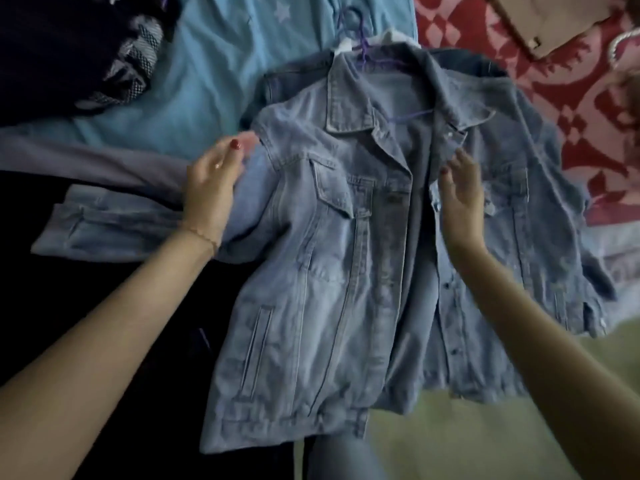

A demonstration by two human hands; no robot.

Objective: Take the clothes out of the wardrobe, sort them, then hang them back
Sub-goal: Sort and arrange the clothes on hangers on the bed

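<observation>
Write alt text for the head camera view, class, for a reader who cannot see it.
A light denim jacket lies open on a purple hanger over other clothes on a bed. The left hand holds its sleeve near the shoulder; the right hand, fingers relaxed, touches the front opening.

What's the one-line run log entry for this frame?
stage: sorting | item: denim jacket on purple hanger, laid flat, front open | left hand: at shoulder seam | right hand: open, at placket | surface: bed
</observation>
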